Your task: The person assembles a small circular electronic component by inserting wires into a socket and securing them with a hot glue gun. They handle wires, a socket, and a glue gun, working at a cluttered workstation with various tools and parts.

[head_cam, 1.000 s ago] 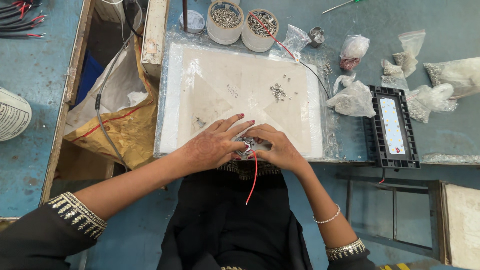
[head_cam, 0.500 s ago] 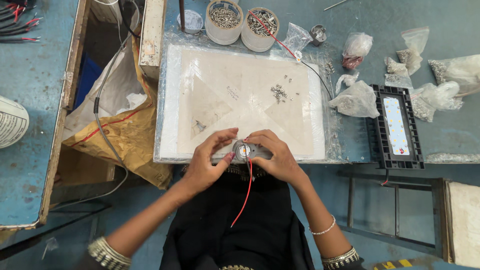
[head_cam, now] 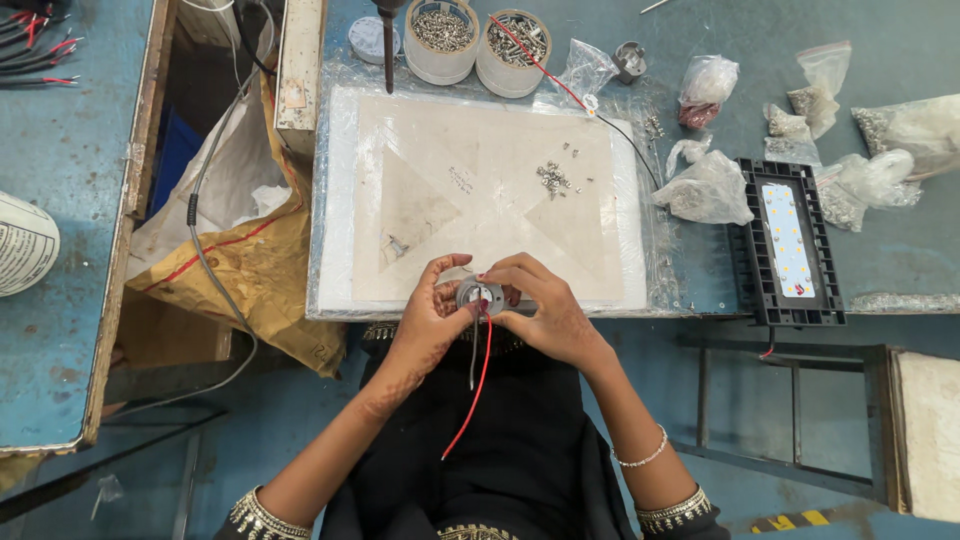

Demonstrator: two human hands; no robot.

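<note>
My left hand and my right hand meet at the near edge of the white work pad. Together they hold a small round grey part between the fingertips. A red wire and a thin grey wire hang down from the part over my lap. A small heap of loose screws lies on the pad beyond my hands.
Two round tubs of screws stand at the pad's far edge beside an upright screwdriver. Several plastic bags of small parts and a black light housing lie to the right. A yellow and white sack hangs on the left.
My hands have drawn back from the pad to its near edge and lifted the round part. The wires now hang straighter over my lap.
</note>
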